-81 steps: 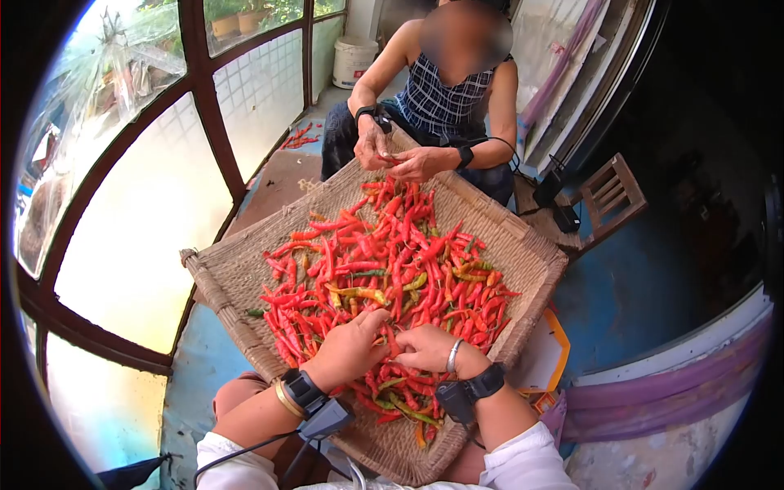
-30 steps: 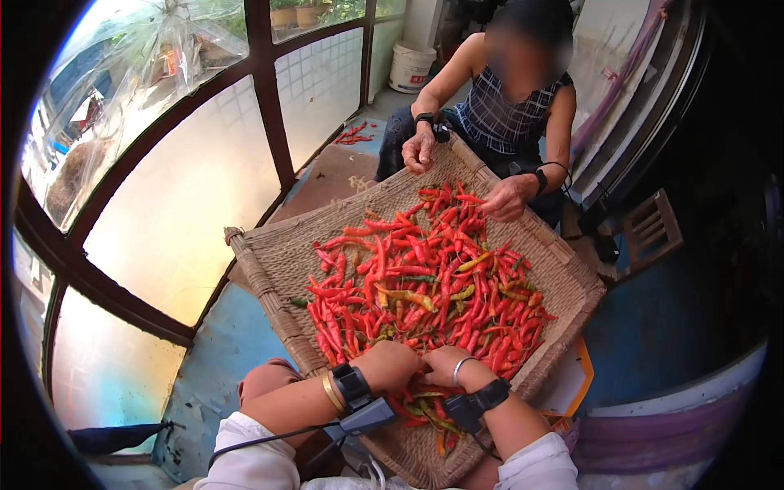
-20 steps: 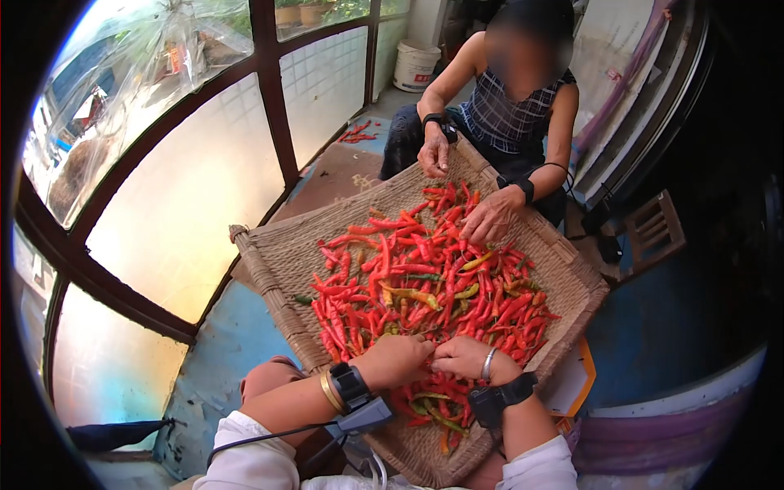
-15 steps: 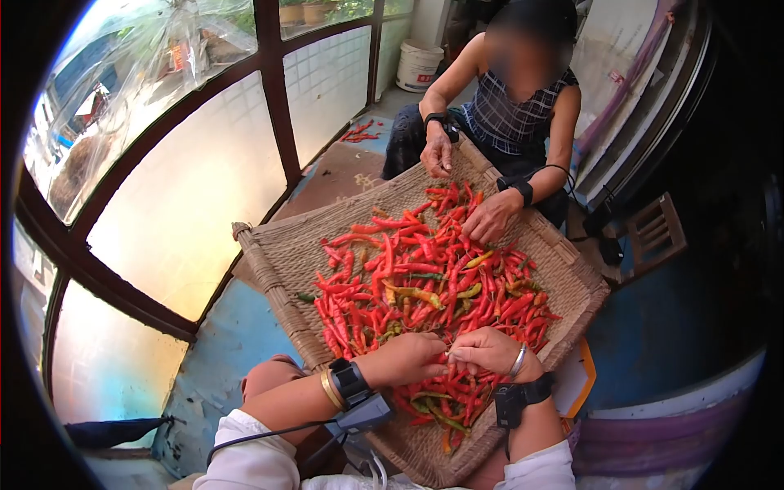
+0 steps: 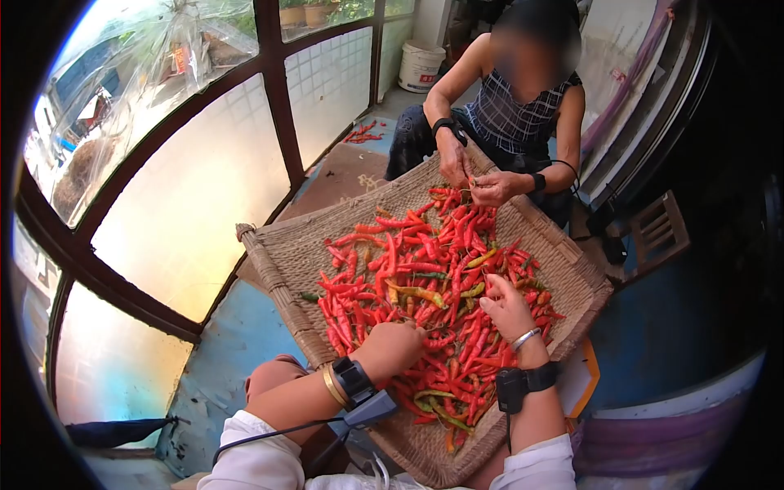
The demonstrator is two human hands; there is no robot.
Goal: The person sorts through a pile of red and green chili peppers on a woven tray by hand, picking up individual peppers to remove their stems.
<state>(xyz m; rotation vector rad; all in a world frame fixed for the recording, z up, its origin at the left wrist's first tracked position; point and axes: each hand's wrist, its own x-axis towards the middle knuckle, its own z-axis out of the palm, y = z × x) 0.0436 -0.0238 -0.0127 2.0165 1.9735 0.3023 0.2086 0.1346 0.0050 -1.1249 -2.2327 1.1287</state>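
Red chili peppers (image 5: pixel 425 265), with some green and yellowish ones among them, lie heaped in a woven basket tray (image 5: pixel 282 245). My left hand (image 5: pixel 392 349) is closed low over the near left part of the heap; its fingertips are turned away, so what they hold is hidden. Over the right side of the heap reaches my right hand (image 5: pixel 508 310), thumb and index finger apart, with nothing visible between them. Peppers lie just beneath both hands.
Across the tray a person (image 5: pixel 523 106) sits with both hands together at its far edge, fingering a chili pepper. Loose red peppers (image 5: pixel 365 132) lie on the floor behind. A white bucket (image 5: pixel 420 67) stands farther back. Framed window panes (image 5: pixel 188 196) line the left.
My hands, together before, have parted: the right moved up and right over the heap, the left slightly left. The other person's right-side hand left the peppers and joined their other hand.
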